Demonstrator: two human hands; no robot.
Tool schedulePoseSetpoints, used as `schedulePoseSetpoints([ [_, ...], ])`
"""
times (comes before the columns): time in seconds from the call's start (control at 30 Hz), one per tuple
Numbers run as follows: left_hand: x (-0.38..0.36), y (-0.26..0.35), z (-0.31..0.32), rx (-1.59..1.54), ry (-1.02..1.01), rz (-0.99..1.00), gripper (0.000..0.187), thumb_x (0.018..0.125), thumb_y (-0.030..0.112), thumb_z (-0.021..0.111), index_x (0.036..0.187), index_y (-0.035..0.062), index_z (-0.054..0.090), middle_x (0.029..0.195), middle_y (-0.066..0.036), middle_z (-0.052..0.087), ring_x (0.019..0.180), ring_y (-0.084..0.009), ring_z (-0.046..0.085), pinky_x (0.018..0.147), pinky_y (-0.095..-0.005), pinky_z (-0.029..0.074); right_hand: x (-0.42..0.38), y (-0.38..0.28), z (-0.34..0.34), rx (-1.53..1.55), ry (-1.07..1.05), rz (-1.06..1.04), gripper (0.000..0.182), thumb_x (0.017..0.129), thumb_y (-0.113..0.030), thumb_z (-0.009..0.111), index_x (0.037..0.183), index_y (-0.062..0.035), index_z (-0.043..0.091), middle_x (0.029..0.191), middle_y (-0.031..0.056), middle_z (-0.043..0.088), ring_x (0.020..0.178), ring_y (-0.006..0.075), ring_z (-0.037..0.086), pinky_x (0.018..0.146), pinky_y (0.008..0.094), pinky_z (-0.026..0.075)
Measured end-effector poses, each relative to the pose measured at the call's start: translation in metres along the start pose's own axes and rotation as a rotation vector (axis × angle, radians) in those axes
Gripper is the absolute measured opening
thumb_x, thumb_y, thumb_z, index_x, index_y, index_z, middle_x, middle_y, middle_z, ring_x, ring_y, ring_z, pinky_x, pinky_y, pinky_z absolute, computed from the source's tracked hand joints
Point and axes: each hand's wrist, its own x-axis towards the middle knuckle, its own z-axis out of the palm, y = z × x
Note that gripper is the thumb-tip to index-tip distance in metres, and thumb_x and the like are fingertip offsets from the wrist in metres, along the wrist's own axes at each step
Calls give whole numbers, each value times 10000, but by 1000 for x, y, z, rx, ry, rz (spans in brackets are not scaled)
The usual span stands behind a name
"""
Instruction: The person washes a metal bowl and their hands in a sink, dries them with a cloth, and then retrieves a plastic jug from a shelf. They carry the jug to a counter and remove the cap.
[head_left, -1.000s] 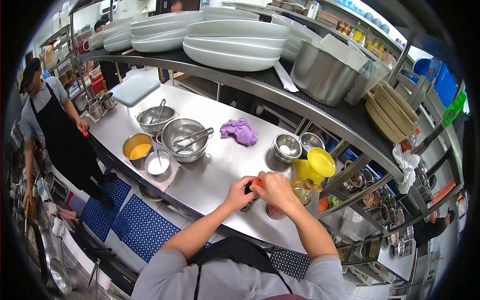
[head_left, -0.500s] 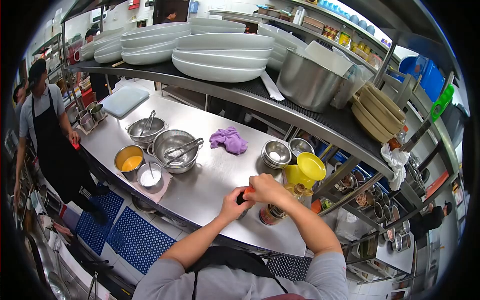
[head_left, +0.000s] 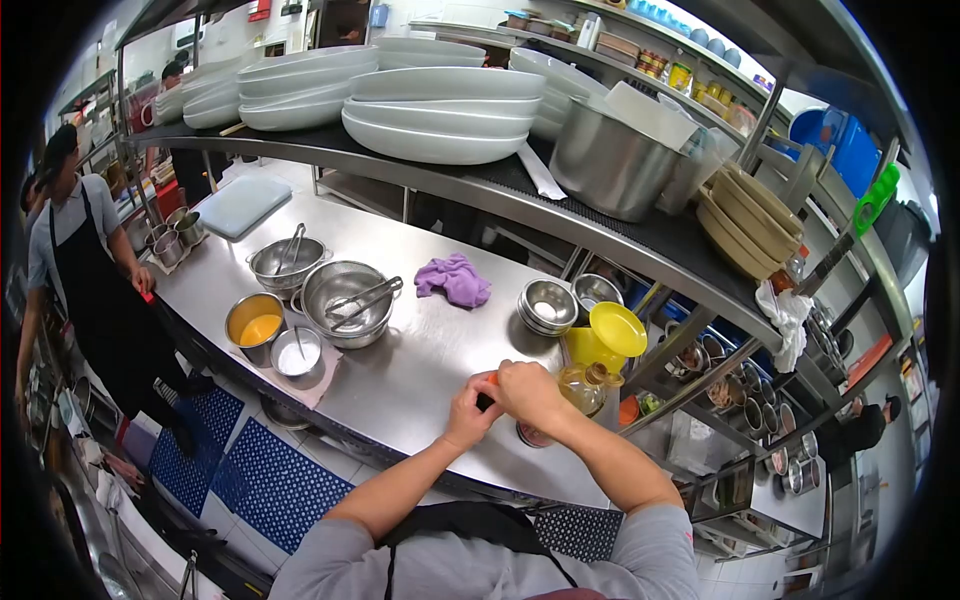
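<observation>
My hands meet above the front right part of the steel table [head_left: 420,350]. My left hand [head_left: 468,414] is closed around a dark bottle [head_left: 485,402], mostly hidden by the fingers. A bit of orange cap [head_left: 494,379] shows under my right hand [head_left: 530,393], whose fingers are closed over it. Behind my right wrist stands a clear glass bottle [head_left: 585,386] with yellowish liquid. A jar [head_left: 530,434] is partly covered by my right forearm. Just beyond are a yellow container [head_left: 618,330] and stacked steel bowls [head_left: 548,305].
Left on the table are a pot of orange liquid [head_left: 255,320], a white-filled cup [head_left: 296,352], colanders [head_left: 345,300] with tongs, and a purple cloth [head_left: 453,279]. A shelf holding white bowls [head_left: 440,115] overhangs the far side. A co-worker [head_left: 85,260] stands at the left end.
The view has shifted slightly. My hands stay together at the bottle and cap, and my right forearm now covers more of the jar. The co-worker at left has moved slightly.
</observation>
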Motion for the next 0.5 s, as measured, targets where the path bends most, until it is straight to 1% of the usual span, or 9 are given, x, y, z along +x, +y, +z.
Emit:
schedulePoseSetpoints([
  [0.07, 1, -5, 0, 26, -31, 54, 497, 698, 188, 772, 1125, 40, 565, 1081, -169, 628, 961, -347, 619, 839, -416, 493, -3, -3, 0, -73, -34, 103, 445, 843, -403, 659, 919, 35, 634, 761, 200, 663, 723, 384, 663, 657, 432, 541],
  [0.1, 1, -8, 0, 40, -48, 81, 503, 690, 192, 775, 1120, 39, 565, 1082, -169, 623, 963, -349, 615, 839, -416, 490, -5, -4, -3, -65, -37, 69, 415, 844, -377, 656, 912, 32, 628, 764, 205, 662, 724, 381, 665, 661, 433, 540],
  [0.17, 3, -5, -5, 125, -119, -20, 515, 678, 201, 781, 1114, 34, 565, 1052, -162, 622, 935, -354, 613, 820, -421, 492, -8, -5, -11, -46, -43, 4, 356, 846, -325, 651, 898, 26, 616, 772, 217, 661, 728, 373, 669, 671, 433, 539],
  [0.2, 5, -3, -6, 165, -153, -70, 520, 672, 205, 785, 1111, 31, 565, 1037, -159, 622, 921, -356, 612, 811, -423, 493, -9, 0, -9, -19, -27, -66, 345, 840, -306, 661, 901, 30, 607, 765, 218, 659, 723, 377, 668, 668, 437, 537],
  [0.27, 7, 8, -7, 134, -167, -128, 525, 667, 210, 788, 1105, 26, 563, 1032, -156, 617, 908, -359, 609, 793, -430, 493, -9, 9, -2, 35, 5, -204, 328, 828, -267, 681, 909, 37, 587, 751, 221, 656, 714, 385, 666, 662, 444, 534],
  [0.3, 7, 12, -8, 120, -176, -158, 527, 664, 212, 789, 1102, 24, 563, 1029, -154, 614, 902, -361, 608, 785, -433, 493, -10, 9, 0, 70, -21, -148, 319, 826, -253, 683, 916, 37, 585, 757, 226, 653, 728, 387, 663, 675, 457, 526],
  [0.37, 3, 6, -1, 145, -94, -78, 517, 668, 208, 788, 1099, 31, 566, 1031, -151, 616, 904, -363, 609, 777, -435, 495, -8, 7, 1, 138, -67, -37, 302, 821, -224, 687, 931, 36, 582, 768, 236, 646, 756, 390, 656, 702, 483, 512],
  [0.4, 2, 2, 3, 154, -54, -38, 511, 670, 206, 787, 1098, 34, 567, 1032, -149, 617, 905, -365, 610, 773, -436, 496, -8, 5, 5, 130, -25, -26, 306, 826, -235, 682, 930, 35, 580, 771, 237, 647, 750, 397, 652, 698, 488, 512],
  [0.5, -1, -5, 11, 147, -14, -127, 517, 664, 218, 807, 1090, 46, 569, 1026, -145, 621, 918, -357, 614, 768, -435, 499, -17, 2, 15, 88, 54, 18, 326, 843, -278, 660, 919, 28, 575, 774, 236, 645, 730, 405, 644, 678, 491, 514],
])
